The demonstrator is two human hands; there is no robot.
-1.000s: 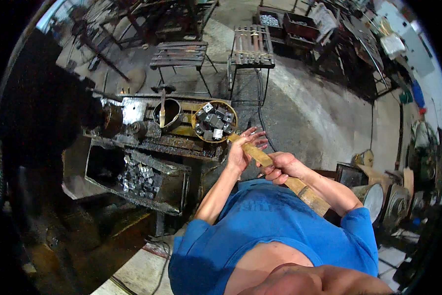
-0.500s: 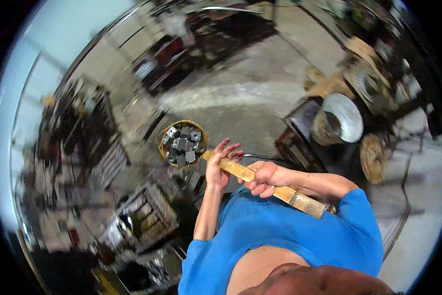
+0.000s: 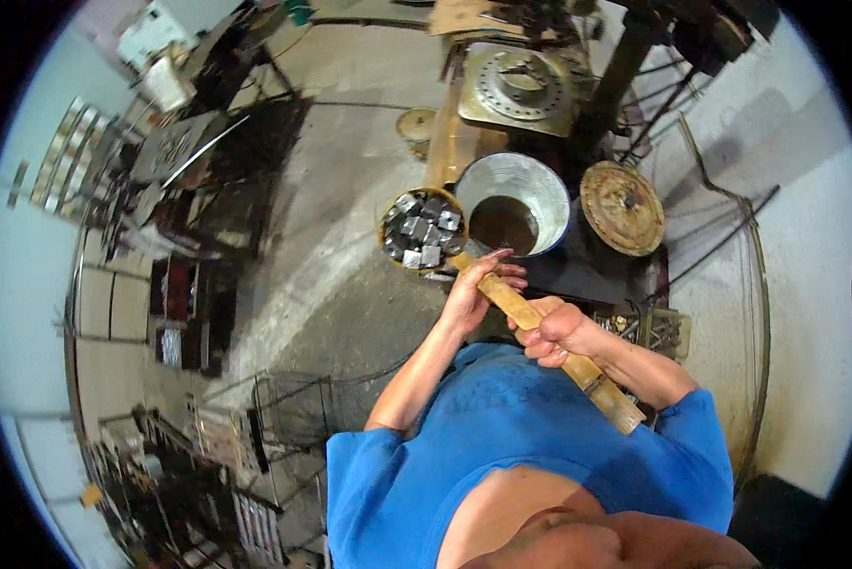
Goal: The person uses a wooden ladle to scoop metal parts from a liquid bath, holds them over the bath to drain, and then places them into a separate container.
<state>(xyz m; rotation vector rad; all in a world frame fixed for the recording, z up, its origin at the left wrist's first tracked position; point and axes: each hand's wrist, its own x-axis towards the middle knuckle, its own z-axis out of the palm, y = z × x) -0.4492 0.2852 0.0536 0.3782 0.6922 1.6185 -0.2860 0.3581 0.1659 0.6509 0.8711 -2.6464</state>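
Note:
A round scoop [image 3: 386, 216] with a yellowish rim holds several shiny metal blocks [image 3: 420, 229]. Its flat bamboo handle [image 3: 509, 302] slants down across my body toward the right. Close to the scoop, my left hand [image 3: 464, 302] supports the handle between thumb and palm, its other fingers loosely extended. Farther back, the fingers of my right hand [image 3: 560, 332] are wrapped tightly round the same handle. Just right of the scoop, beyond my left fingers, stands a pale metal bucket [image 3: 532, 186] with dark contents at its bottom.
A round rusty lid [image 3: 623, 209] is right of the bucket. Behind the bucket is a metal plate with a round fixture [image 3: 516, 83]. A round stool-like piece [image 3: 416, 125] stands on the floor [image 3: 293, 284]. Benches and racks line the left; a wall [image 3: 796, 313] closes the right.
My view and body have turned to the right. The loaded scoop has swung from the open floor to beside the bucket. Both hands keep their hold on the handle.

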